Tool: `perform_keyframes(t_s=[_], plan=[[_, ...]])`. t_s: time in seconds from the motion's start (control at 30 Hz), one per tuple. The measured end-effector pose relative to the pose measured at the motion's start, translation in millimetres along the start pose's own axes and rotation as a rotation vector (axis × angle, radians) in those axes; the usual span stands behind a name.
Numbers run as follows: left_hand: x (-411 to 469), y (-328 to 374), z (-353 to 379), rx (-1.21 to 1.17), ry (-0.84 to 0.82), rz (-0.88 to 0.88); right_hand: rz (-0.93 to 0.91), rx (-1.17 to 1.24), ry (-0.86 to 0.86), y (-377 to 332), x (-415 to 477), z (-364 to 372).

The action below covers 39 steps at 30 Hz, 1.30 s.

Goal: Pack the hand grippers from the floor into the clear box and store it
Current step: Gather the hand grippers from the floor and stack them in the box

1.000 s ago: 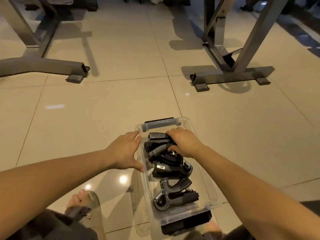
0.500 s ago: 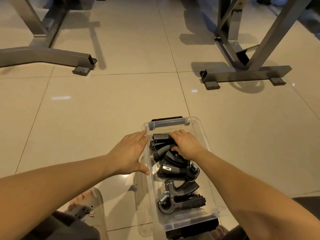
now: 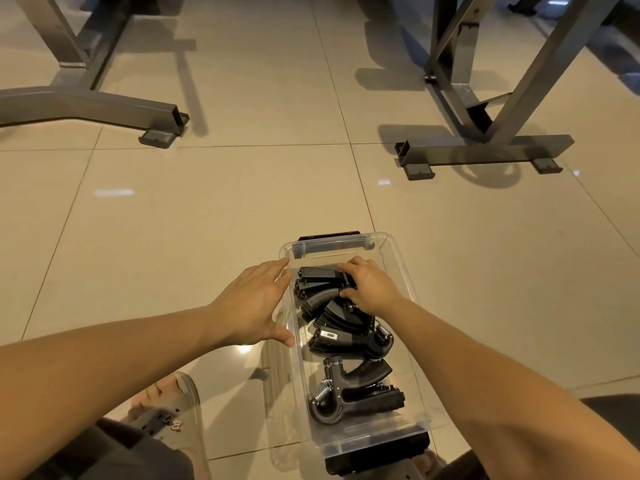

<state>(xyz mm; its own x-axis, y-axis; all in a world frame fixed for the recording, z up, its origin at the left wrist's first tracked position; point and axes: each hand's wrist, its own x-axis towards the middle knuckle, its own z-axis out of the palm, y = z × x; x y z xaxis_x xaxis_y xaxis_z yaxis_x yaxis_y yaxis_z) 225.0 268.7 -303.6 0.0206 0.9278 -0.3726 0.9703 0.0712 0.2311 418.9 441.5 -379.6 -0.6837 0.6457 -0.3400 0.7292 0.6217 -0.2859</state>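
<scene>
The clear box (image 3: pixel 403 271) lies lengthwise on the tiled floor in front of me, without a lid. Several black hand grippers fill it: one with a steel spring (image 3: pixel 349 400) at the near end, another (image 3: pixel 346 341) in the middle, more piled at the far end. My left hand (image 3: pixel 249 303) presses flat against the outside of the box's left wall, fingers straight, thumb at the rim. My right hand (image 3: pixel 370 289) reaches into the far end, its fingers and thumb curled round a hand gripper (image 3: pixel 318 299) in the pile.
Two grey metal equipment frames stand on the floor beyond the box, one at the left (image 3: pixel 104 109) and one at the right (image 3: pixel 485 154). Black latches sit at the box's near end (image 3: pixel 377 455) and far end (image 3: pixel 329 235). My sandalled foot (image 3: pixel 166 407) is at lower left.
My right hand has shifted a little toward the far end of the box, still on the piled grippers. The left hand stays against the box's left wall.
</scene>
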Motion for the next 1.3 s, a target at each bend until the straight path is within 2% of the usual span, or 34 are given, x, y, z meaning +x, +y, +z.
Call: perform_keyframes(t_s=[0.13, 0.3, 0.4, 0.57, 0.67, 0.83, 1.0, 1.3], plan=[[-1.2, 1.5, -4.1, 0.015, -0.01, -0.001, 0.061, 0.141, 0.123, 1.8, -10.6, -21.8], [-1.4, 8.4, -14.0, 0.1, -0.04, 0.0, 0.123, 0.314, 0.169, -9.8, -36.1, -58.4], [-3.7, 11.5, -23.5, 0.165, -0.042, 0.016, 0.153, 0.384, 0.26, -18.4, -55.4, -83.2], [-20.4, 13.0, -52.2, 0.226, 0.068, 0.025, 0.167, 0.545, 0.394, -48.6, -88.9, -111.6], [-41.6, 5.4, -72.6, 0.149, 0.112, -0.02, 0.169, 0.615, 0.435, -78.5, -102.5, -115.3], [-103.3, -21.5, -105.3, -0.038, 0.161, -0.093, 0.113, 0.679, 0.462, -153.5, -126.8, -120.1], [-193.1, -59.0, -134.3, -0.21, 0.237, -0.131, -0.027, 0.53, 0.449, -254.2, -156.3, -141.5], [-379.9, -126.3, -152.8, -0.146, 0.381, -0.234, -0.246, 0.353, 0.379, -463.0, -189.6, -139.7]])
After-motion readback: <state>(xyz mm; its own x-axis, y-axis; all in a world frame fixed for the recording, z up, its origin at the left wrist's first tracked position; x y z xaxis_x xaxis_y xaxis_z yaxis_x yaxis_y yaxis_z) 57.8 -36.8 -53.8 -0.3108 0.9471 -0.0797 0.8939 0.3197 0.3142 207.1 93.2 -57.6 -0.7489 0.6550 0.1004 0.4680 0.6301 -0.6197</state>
